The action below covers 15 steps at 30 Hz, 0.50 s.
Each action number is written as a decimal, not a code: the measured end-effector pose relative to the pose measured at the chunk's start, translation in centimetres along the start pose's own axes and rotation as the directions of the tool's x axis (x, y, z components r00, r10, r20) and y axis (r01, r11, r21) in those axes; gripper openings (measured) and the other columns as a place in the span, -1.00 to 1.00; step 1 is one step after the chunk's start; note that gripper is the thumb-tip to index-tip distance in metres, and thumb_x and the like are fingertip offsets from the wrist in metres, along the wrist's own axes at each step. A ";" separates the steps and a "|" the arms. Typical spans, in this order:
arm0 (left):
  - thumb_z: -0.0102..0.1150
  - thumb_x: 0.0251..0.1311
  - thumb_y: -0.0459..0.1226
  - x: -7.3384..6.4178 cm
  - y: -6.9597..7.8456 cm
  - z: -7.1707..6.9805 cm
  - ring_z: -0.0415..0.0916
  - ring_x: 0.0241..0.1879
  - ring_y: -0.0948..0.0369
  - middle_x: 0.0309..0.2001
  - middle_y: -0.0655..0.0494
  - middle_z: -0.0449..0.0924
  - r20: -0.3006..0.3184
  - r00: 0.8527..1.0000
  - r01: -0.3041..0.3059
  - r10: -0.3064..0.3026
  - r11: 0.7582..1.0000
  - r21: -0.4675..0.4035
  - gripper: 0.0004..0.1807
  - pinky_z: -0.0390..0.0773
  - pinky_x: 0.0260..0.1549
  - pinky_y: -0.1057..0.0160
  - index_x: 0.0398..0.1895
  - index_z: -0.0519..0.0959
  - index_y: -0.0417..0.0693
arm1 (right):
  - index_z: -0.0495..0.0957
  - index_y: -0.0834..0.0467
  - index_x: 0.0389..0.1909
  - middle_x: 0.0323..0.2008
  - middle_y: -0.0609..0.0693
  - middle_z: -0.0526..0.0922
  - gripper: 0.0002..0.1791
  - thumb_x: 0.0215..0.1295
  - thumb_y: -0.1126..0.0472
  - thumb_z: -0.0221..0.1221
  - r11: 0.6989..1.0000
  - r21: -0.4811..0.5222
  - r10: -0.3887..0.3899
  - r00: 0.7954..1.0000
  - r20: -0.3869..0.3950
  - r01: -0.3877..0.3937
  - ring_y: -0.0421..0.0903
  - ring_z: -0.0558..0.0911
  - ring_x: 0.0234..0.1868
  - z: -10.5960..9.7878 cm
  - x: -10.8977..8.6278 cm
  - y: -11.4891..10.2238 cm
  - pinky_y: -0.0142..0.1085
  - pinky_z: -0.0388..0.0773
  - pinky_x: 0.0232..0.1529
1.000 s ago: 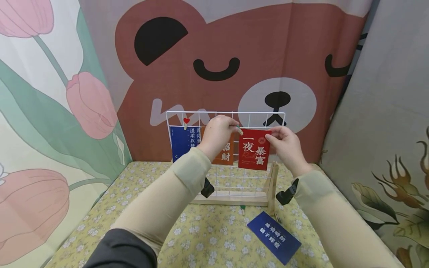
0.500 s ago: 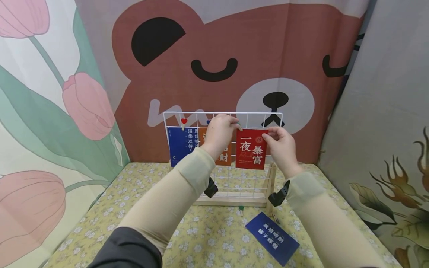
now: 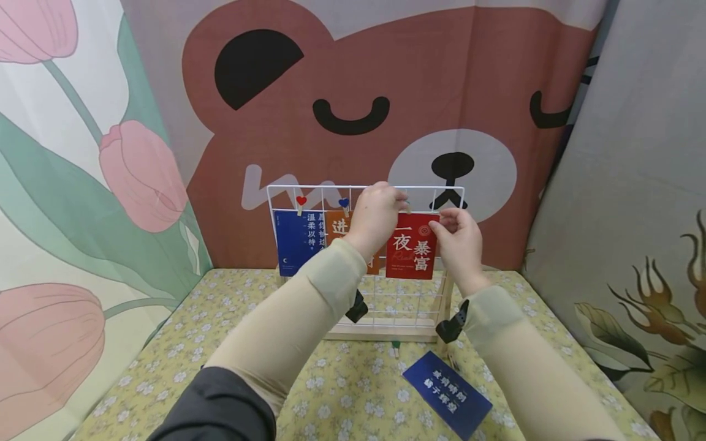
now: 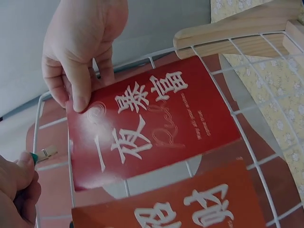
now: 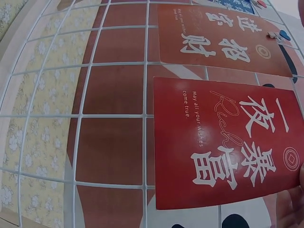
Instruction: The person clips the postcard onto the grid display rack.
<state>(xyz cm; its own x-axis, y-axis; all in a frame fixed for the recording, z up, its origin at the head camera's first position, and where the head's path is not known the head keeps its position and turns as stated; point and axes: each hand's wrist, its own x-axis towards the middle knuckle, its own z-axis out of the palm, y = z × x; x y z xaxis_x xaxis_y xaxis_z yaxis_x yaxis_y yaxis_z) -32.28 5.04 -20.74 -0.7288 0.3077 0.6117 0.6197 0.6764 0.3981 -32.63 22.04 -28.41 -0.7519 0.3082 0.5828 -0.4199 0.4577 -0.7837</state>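
Note:
My right hand [image 3: 458,242] pinches the upper right corner of a red card [image 3: 410,248] with white characters, held against the front of a white wire grid [image 3: 366,186]. My left hand [image 3: 377,214] is at the card's top edge, pinching a small wooden clip [image 4: 46,153] with a green top between thumb and finger. In the left wrist view the clip's jaws point toward the card's top edge and stand just apart from it. Left of the red card hang an orange card [image 3: 337,228] under a blue heart clip [image 3: 344,205] and a blue card [image 3: 292,245] under a red heart clip [image 3: 300,202].
The grid stands on a wooden base [image 3: 380,332]. In front of it lie a green-topped clip [image 3: 396,348] and a dark blue card [image 3: 447,395], with small clips beside that card. A flowered cloth [image 3: 342,392] covers the table; a bear-print curtain [image 3: 265,141] hangs behind.
My left hand, with the clip, has moved right along the red card's top edge, uncovering more of the orange card and its blue heart clip. The right hand keeps its pinch on the corner.

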 end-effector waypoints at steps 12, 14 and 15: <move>0.18 0.30 -0.23 1.1 0.6 0.9 0.49 -0.11 0.21 -0.16 0.12 0.61 -0.010 0.997 -0.075 0.078 0.976 0.203 -0.82 0.50 -0.01 0.30 -0.16 0.72 -0.06 | 0.47 0.22 0.02 -0.19 0.08 0.53 -0.69 0.34 0.17 0.20 0.999 -0.017 -0.034 0.999 -0.037 0.033 -0.13 0.49 -0.21 0.3 0.0 0.0 -0.33 0.51 -0.17; 0.18 0.30 -0.23 1.3 0.7 1.0 0.50 -0.13 0.22 -0.18 0.12 0.61 -0.011 0.996 -0.079 0.084 0.971 0.228 -0.83 0.51 -0.03 0.31 -0.18 0.71 -0.06 | 0.46 0.22 0.02 -0.18 0.08 0.53 -0.69 0.34 0.17 0.20 0.999 -0.020 -0.032 0.999 -0.039 0.031 -0.13 0.49 -0.21 0.3 0.0 0.0 -0.31 0.51 -0.16; 0.19 0.29 -0.23 1.3 0.7 1.0 0.50 -0.13 0.22 -0.18 0.12 0.61 -0.008 0.997 -0.077 0.081 0.969 0.235 -0.83 0.52 -0.05 0.31 -0.18 0.72 -0.06 | 0.46 0.22 0.02 -0.18 0.08 0.53 -0.68 0.34 0.16 0.19 0.999 -0.022 -0.031 0.999 -0.038 0.030 -0.13 0.49 -0.20 0.3 0.0 0.0 -0.30 0.51 -0.15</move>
<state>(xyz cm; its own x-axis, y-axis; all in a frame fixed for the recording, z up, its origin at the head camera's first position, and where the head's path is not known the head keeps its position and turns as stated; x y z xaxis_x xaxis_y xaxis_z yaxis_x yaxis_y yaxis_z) -33.12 6.64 -20.35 -0.6737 0.3561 0.6475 0.5883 0.7887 0.1784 -32.78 21.79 -28.50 -0.7186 0.3258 0.6144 -0.4311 0.4845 -0.7612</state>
